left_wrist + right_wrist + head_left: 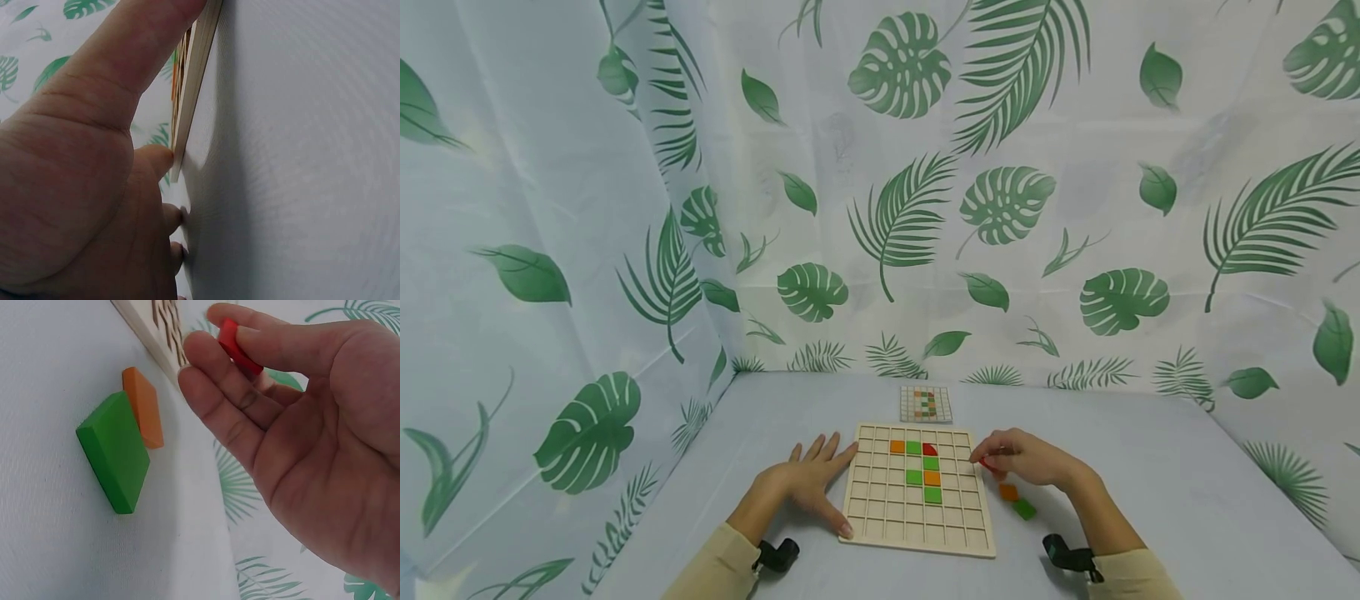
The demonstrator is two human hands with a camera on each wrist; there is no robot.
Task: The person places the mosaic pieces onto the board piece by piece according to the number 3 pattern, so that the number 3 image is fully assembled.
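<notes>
A wooden grid board lies on the table with several green and orange square tiles and a red rounded tile set in its cells. My left hand is spread along the board's left side, thumb at the near left corner and index finger at the upper left edge. Just beyond the right edge, my right hand pinches a red tile between thumb and fingers, raised off the table in the right wrist view. Below that hand lie an orange tile and a green tile side by side.
Behind the board lies a small card printed with a coloured grid pattern. A pale cloth covers the table. Leaf-print curtains stand at the back and sides.
</notes>
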